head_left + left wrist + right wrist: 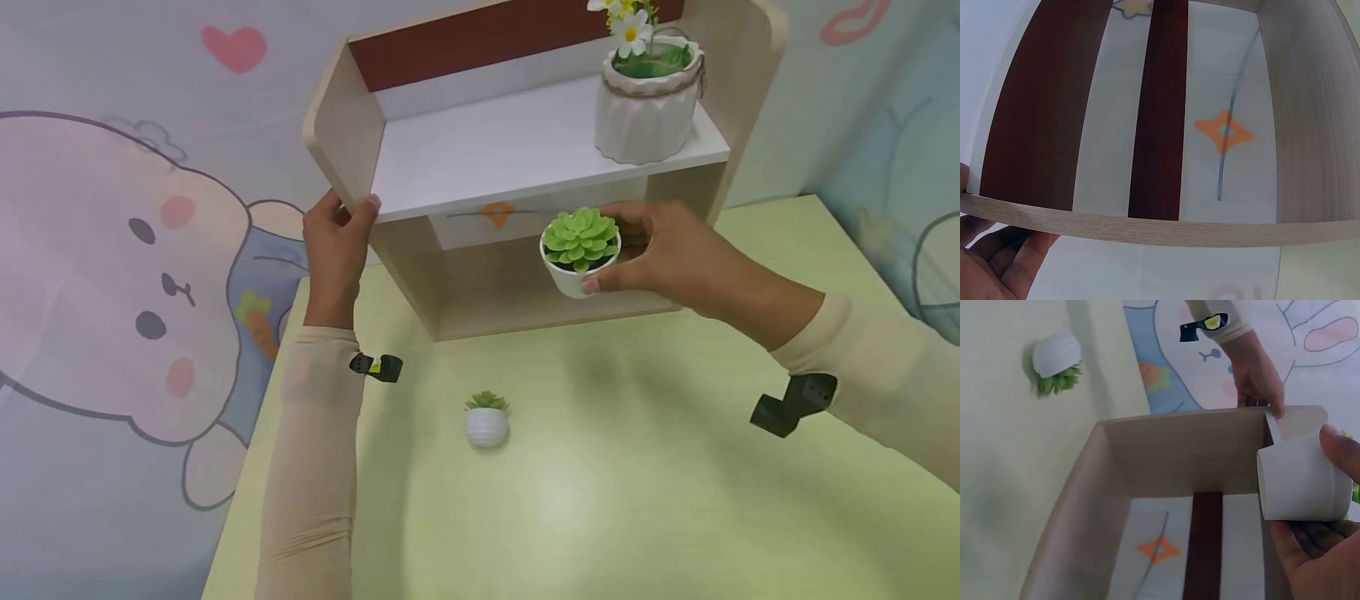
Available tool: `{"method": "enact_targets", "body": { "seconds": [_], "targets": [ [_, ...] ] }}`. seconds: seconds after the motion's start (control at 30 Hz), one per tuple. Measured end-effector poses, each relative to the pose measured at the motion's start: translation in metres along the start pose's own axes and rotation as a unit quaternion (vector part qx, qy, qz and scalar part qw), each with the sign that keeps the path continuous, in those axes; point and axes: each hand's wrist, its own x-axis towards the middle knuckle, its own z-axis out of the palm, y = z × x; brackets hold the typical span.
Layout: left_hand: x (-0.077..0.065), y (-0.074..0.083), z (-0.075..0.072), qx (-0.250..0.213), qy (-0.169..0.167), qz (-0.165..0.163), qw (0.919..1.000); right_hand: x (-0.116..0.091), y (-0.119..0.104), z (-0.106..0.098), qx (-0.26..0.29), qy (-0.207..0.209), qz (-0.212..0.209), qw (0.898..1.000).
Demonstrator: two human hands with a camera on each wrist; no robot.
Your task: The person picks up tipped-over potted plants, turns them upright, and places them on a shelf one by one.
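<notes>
My right hand grips a small white pot with a green succulent, held in front of the shelf's lower compartment. The right wrist view shows the plain side and base of that white pot between thumb and fingers. At the left side of the small wooden shelf, my left hand holds the side panel's edge near the white middle board, thumb on the front. In the left wrist view part of that hand shows around the panel.
A second succulent in a ribbed white pot stands on the light green table in front of the shelf. A white vase with daisies sits at the right of the middle board. A cartoon-printed wall covering lies behind and left.
</notes>
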Motion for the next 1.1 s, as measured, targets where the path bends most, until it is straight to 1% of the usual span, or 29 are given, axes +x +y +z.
{"method": "enact_targets", "body": {
  "seconds": [0.1, 0.2, 0.3, 0.5, 0.63, 0.77, 0.83, 0.93, 1.0, 1.1],
  "targets": [
    [0.000, -0.001, 0.001, -0.002, 0.001, -0.001, 1.0000, 0.001, -0.011, -0.005, 0.005, 0.001, -0.011, 1.000],
    [0.000, 0.000, 0.000, 0.003, 0.002, -0.005, 1.0000, 0.005, -0.020, -0.007, 0.024, -0.004, -0.024, 0.999],
    [-0.001, 0.000, 0.000, 0.004, 0.002, -0.007, 1.0000, 0.009, -0.029, -0.009, 0.023, -0.009, -0.026, 0.999],
    [-0.001, 0.000, 0.001, 0.008, 0.003, 0.005, 1.0000, 0.018, -0.051, -0.015, -0.003, 0.009, -0.019, 1.000],
    [0.000, 0.001, 0.000, 0.013, 0.003, 0.000, 0.9999, 0.027, -0.066, -0.018, -0.031, 0.019, -0.013, 0.999],
    [0.002, 0.001, 0.000, 0.020, 0.003, -0.004, 0.9998, 0.039, -0.074, -0.019, -0.052, 0.035, -0.009, 0.998],
    [0.002, 0.001, 0.000, 0.022, 0.003, -0.005, 0.9997, 0.045, -0.076, -0.019, -0.049, 0.046, -0.008, 0.998],
    [0.001, 0.001, 0.001, 0.018, 0.003, -0.004, 0.9998, 0.054, -0.079, -0.020, -0.030, 0.062, -0.006, 0.998],
    [0.000, 0.002, 0.002, 0.014, 0.003, -0.002, 0.9999, 0.059, -0.080, -0.020, -0.012, 0.068, -0.001, 0.998],
    [-0.001, 0.003, 0.002, 0.012, 0.000, 0.001, 0.9999, 0.066, -0.080, -0.019, -0.001, 0.076, -0.001, 0.997]
  ]
}}
